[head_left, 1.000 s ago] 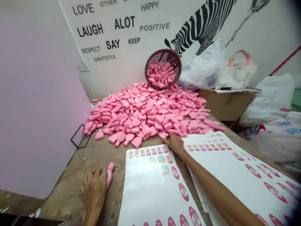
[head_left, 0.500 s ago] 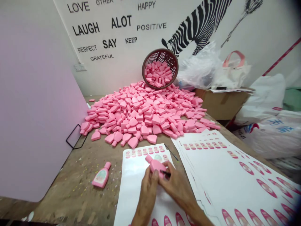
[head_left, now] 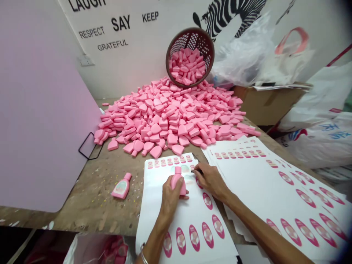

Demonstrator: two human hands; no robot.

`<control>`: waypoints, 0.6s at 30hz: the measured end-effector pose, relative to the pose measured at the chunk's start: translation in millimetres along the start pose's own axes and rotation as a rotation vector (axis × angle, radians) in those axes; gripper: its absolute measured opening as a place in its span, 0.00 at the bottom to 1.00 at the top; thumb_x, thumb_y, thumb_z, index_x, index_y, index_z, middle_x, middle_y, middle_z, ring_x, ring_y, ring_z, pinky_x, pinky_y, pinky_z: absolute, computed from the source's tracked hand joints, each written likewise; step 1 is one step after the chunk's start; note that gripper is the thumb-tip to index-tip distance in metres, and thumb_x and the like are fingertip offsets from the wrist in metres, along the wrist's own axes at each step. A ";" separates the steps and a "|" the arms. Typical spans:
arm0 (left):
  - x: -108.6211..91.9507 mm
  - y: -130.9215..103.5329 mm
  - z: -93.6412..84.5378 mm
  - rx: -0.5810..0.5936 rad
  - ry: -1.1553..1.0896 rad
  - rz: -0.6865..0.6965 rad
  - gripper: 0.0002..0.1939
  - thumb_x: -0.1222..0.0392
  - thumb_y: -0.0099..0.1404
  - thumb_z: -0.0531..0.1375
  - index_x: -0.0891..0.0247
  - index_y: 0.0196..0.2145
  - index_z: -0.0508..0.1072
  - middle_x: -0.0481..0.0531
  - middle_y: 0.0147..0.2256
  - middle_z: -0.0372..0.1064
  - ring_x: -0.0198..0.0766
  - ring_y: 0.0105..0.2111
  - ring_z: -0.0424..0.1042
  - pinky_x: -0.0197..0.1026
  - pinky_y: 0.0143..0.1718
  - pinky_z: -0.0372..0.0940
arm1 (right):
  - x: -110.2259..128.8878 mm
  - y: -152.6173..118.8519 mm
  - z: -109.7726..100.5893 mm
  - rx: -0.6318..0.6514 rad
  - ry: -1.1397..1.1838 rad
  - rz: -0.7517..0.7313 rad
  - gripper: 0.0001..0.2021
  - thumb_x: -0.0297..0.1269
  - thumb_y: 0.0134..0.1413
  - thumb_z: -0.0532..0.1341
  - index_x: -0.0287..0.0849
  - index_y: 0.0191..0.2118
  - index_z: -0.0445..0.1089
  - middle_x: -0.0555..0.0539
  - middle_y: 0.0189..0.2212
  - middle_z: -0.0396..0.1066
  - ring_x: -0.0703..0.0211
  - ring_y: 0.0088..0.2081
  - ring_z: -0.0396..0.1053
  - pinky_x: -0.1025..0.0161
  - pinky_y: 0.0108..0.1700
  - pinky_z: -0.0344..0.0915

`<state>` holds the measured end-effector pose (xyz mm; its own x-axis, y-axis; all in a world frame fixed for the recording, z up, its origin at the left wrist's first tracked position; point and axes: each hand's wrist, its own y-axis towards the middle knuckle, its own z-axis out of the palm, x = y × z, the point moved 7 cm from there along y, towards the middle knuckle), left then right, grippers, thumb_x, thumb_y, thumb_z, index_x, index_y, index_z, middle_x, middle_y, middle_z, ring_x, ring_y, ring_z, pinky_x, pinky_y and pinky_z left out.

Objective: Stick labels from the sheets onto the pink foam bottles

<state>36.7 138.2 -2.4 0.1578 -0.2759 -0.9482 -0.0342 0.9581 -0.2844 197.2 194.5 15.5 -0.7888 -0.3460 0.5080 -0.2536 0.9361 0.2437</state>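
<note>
My left hand is closed round a small pink bottle, held upright over a white sticker sheet. To its right, my right hand pinches a thin dark tool at the small stickers near the sheet's upper right edge. Pink oval stickers run along the sheet's lower part and right side. Another pink bottle, with a pale label on its front, lies on the table left of the sheet.
A large heap of pink bottles covers the back of the table, below a tipped brown basket. More sticker sheets lie right. A pink panel stands left; a cardboard box is back right.
My right hand has left the bottle and moved right and up to the sheet's stickers with the dark tool. My left hand has turned the bottle upright. The view has tilted downward.
</note>
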 end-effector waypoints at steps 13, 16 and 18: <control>15.8 9.8 8.5 0.022 0.002 -0.006 0.21 0.42 0.61 0.57 0.65 0.39 0.65 0.51 0.31 0.65 0.43 0.29 0.76 0.38 0.27 0.71 | -1.5 -5.3 19.4 0.034 -0.134 -0.148 0.09 0.36 0.60 0.53 0.42 0.34 0.68 0.46 0.30 0.69 0.57 0.34 0.64 0.59 0.39 0.56; 15.4 9.0 8.6 0.034 0.005 -0.016 0.21 0.43 0.61 0.57 0.65 0.39 0.65 0.50 0.30 0.65 0.43 0.30 0.77 0.39 0.28 0.71 | -5.6 -1.9 19.5 0.083 -0.007 -0.122 0.08 0.37 0.59 0.53 0.43 0.33 0.68 0.46 0.30 0.70 0.58 0.34 0.65 0.60 0.39 0.58; 15.5 8.9 8.7 0.042 0.003 -0.027 0.21 0.42 0.60 0.57 0.65 0.39 0.65 0.50 0.30 0.65 0.44 0.30 0.77 0.40 0.29 0.71 | -6.6 0.2 20.3 0.139 0.091 -0.104 0.09 0.38 0.59 0.53 0.43 0.31 0.67 0.48 0.29 0.70 0.58 0.34 0.65 0.60 0.40 0.60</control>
<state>47.5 143.1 -18.5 0.1548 -0.3016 -0.9408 0.0114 0.9527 -0.3036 191.0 198.3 -4.6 -0.7018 -0.4399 0.5603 -0.4113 0.8924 0.1856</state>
